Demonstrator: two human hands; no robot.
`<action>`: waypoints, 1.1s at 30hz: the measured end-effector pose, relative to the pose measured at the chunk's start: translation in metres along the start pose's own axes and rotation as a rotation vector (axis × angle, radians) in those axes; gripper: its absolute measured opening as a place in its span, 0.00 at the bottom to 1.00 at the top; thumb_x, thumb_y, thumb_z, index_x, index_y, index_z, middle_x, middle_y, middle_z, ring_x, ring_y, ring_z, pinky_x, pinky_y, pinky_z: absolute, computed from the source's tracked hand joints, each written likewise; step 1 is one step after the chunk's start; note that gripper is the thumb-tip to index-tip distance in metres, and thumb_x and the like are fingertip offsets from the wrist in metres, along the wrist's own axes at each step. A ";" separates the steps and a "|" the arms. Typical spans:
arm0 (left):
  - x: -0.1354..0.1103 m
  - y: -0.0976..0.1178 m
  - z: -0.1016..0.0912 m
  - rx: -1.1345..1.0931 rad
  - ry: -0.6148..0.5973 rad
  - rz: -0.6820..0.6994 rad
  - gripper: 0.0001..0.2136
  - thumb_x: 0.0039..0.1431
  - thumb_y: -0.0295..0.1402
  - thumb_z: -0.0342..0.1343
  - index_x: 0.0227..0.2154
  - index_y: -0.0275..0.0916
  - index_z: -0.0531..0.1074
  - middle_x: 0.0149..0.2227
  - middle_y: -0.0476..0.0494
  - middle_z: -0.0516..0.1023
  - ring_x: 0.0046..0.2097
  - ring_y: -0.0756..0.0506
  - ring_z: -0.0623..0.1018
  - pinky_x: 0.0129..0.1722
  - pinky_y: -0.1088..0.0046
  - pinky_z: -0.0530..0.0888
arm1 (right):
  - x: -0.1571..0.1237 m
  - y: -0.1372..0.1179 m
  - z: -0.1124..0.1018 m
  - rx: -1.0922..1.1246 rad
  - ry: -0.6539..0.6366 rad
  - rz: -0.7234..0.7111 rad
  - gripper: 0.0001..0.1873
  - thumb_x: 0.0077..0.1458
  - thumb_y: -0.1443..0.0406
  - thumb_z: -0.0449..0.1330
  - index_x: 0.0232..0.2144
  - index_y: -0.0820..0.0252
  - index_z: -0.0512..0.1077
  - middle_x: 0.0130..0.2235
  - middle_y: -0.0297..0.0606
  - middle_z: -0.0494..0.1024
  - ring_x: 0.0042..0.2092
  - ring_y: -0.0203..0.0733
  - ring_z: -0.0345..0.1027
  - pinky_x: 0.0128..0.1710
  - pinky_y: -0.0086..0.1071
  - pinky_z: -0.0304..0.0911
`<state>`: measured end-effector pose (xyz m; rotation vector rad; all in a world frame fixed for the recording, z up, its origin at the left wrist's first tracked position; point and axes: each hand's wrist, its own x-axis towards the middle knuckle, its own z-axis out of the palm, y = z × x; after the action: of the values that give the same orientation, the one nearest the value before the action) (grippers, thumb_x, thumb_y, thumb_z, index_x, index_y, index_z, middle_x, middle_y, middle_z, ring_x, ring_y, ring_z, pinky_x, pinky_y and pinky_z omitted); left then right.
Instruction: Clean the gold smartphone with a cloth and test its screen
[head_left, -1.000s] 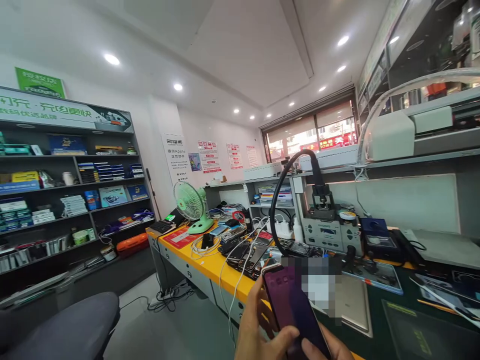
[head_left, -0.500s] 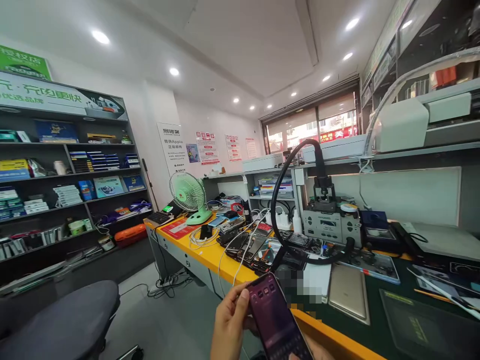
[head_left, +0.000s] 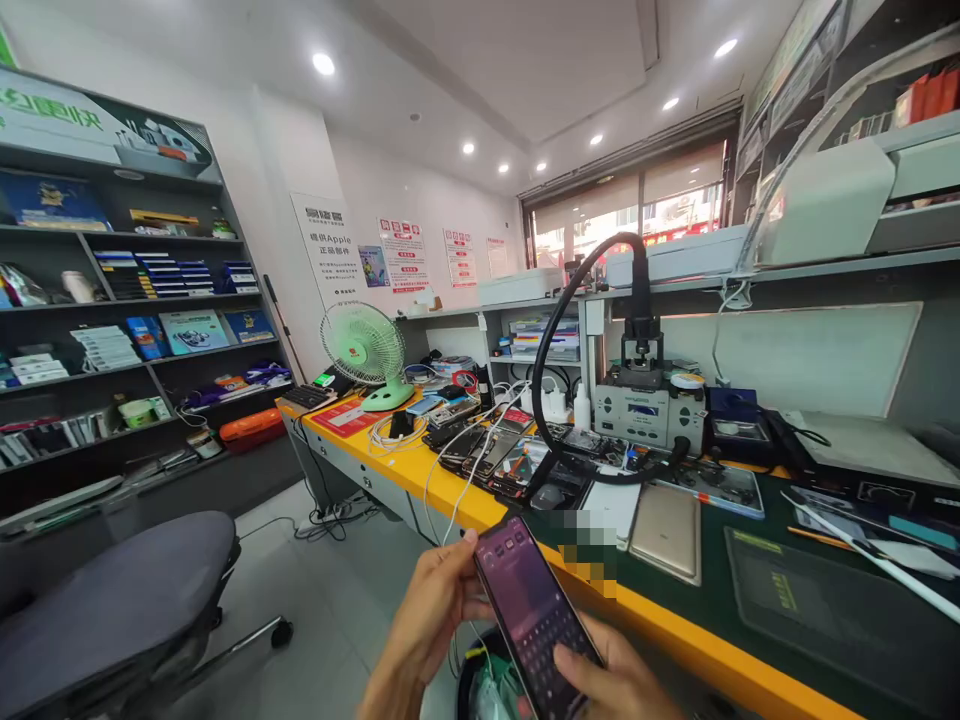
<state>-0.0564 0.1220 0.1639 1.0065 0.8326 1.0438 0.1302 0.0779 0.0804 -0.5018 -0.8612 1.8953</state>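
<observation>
I hold a dark smartphone (head_left: 531,610) with a purple lit screen and an on-screen keyboard, low in the middle of the head view. My left hand (head_left: 431,615) wraps its left edge, fingers curled round it. My right hand (head_left: 611,680) supports the phone's lower end from the right, thumb resting on the keyboard area. Both hands hover in front of the yellow front edge of the workbench (head_left: 675,635).
The workbench carries several phones (head_left: 487,455) with white cables, a gold tablet (head_left: 667,520), a green mat (head_left: 817,600), a grey station (head_left: 649,410) with a black hose and a green fan (head_left: 367,350). A grey chair (head_left: 112,600) stands lower left; shelves (head_left: 112,370) line the left wall.
The view tilted downward. The phone with both hands shifted left and lower, off the bench edge, and the right hand came into fuller view under the phone.
</observation>
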 end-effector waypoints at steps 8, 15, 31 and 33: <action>0.009 -0.008 -0.010 -0.048 0.168 -0.040 0.19 0.64 0.42 0.55 0.42 0.26 0.78 0.37 0.31 0.84 0.36 0.42 0.83 0.33 0.68 0.80 | 0.001 0.002 0.008 0.143 0.242 0.045 0.22 0.51 0.58 0.74 0.41 0.70 0.76 0.37 0.51 0.82 0.39 0.51 0.80 0.38 0.38 0.76; 0.006 -0.011 -0.016 -0.045 0.263 -0.056 0.18 0.64 0.40 0.55 0.41 0.26 0.77 0.39 0.29 0.84 0.37 0.41 0.83 0.34 0.67 0.81 | 0.001 0.003 0.012 0.130 0.266 0.103 0.27 0.43 0.61 0.78 0.41 0.73 0.75 0.40 0.55 0.82 0.41 0.53 0.80 0.43 0.40 0.76; -0.001 -0.017 -0.023 -0.073 0.256 -0.083 0.18 0.62 0.40 0.57 0.39 0.25 0.78 0.38 0.27 0.84 0.35 0.40 0.83 0.33 0.66 0.81 | -0.004 0.004 0.006 0.109 0.243 0.125 0.22 0.46 0.62 0.77 0.39 0.71 0.78 0.40 0.51 0.83 0.43 0.55 0.80 0.38 0.32 0.78; -0.004 -0.017 -0.023 -0.068 0.251 -0.067 0.19 0.62 0.42 0.58 0.39 0.25 0.79 0.38 0.28 0.84 0.35 0.40 0.83 0.33 0.66 0.80 | -0.005 0.007 0.006 0.111 0.223 0.119 0.21 0.48 0.62 0.76 0.40 0.70 0.78 0.40 0.49 0.83 0.43 0.54 0.80 0.37 0.31 0.78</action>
<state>-0.0735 0.1207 0.1408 0.7952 1.0209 1.1482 0.1247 0.0696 0.0792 -0.6942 -0.5882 1.9386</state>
